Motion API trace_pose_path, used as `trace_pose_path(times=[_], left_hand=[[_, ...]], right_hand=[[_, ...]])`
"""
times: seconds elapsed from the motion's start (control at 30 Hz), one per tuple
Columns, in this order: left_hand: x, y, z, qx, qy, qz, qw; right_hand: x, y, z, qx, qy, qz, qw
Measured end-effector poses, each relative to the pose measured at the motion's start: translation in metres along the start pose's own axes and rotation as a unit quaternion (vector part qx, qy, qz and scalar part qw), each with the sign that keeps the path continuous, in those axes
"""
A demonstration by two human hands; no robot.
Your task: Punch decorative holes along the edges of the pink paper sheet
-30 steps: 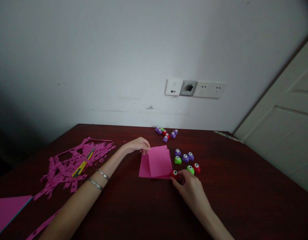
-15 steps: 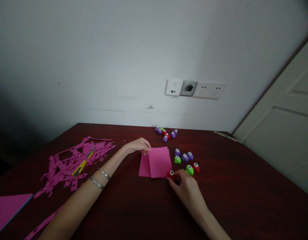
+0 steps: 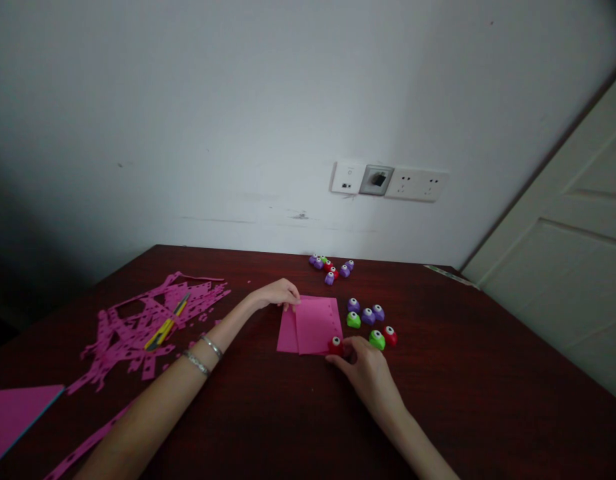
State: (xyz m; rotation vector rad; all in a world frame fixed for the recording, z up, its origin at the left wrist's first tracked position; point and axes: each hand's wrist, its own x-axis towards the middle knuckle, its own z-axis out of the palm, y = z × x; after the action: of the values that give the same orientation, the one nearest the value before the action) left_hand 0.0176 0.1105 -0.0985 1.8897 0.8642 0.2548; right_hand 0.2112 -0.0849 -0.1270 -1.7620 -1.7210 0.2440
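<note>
Pink paper [image 3: 315, 327] lies on the table between my hands, a folded or second layer resting on top of the lower sheet. At its far left edge my left hand [image 3: 279, 293] pinches the paper between thumb and fingers. My right hand [image 3: 363, 363] grips a small red craft hole punch [image 3: 335, 345] with a round white and black top, at the paper's near right edge. Whether the paper sits inside the punch's slot is hidden. Small holes show along the paper's right side. Purple punches [image 3: 369, 316], green ones [image 3: 377, 339] and another red punch [image 3: 390, 335] stand just right of it.
More small punches [image 3: 329, 278] cluster at the back of the dark red table [image 3: 288, 413]. To the left, a yellow utility knife [image 3: 163, 332] lies on punched pink paper strips [image 3: 123, 333]. A pink sheet [image 3: 21, 417] is at the lower left, a patterned strip [image 3: 451, 275] back right.
My right hand has slid the red punch leftward along the paper's near edge. The upper paper layer has shifted slightly, while my left hand stays at the far left edge.
</note>
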Motion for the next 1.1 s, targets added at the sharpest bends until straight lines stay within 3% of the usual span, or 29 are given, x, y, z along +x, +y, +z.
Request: trace_pose_path(times=[0.1, 0.17, 0.27, 0.33, 0.4, 0.5, 0.7, 0.93, 1.1], left_hand=[[0.002, 0.000, -0.001, 0.055, 0.008, 0.005, 0.998], [0.001, 0.005, 0.001, 0.134, 0.057, 0.011, 0.989], [-0.005, 0.020, 0.010, 0.303, 0.130, 0.058, 0.942], [-0.011, 0.031, 0.021, 0.386, 0.110, 0.087, 0.912], [-0.017, 0.040, 0.031, 0.422, 0.048, 0.079, 0.902], [-0.023, 0.047, 0.040, 0.433, -0.017, 0.050, 0.900], [-0.025, 0.040, 0.034, 0.387, -0.061, -0.023, 0.920], [-0.023, 0.029, 0.031, 0.316, -0.037, -0.016, 0.948], [-0.024, 0.029, 0.032, 0.326, -0.033, 0.004, 0.945]], right_hand=[[0.002, 0.003, -0.004, 0.017, -0.010, 0.004, 1.000], [0.003, 0.005, -0.008, 0.033, -0.020, 0.015, 0.999], [0.003, 0.008, -0.017, 0.061, -0.028, 0.033, 0.997], [0.003, 0.009, -0.022, 0.084, -0.032, 0.044, 0.995], [0.004, 0.009, -0.026, 0.109, -0.047, 0.051, 0.992], [0.007, 0.008, -0.025, 0.140, -0.098, 0.050, 0.984], [0.017, 0.010, -0.016, 0.147, -0.151, 0.032, 0.977], [0.022, 0.006, -0.013, 0.120, -0.153, 0.004, 0.981], [0.019, 0.004, -0.012, 0.123, -0.142, -0.002, 0.982]])
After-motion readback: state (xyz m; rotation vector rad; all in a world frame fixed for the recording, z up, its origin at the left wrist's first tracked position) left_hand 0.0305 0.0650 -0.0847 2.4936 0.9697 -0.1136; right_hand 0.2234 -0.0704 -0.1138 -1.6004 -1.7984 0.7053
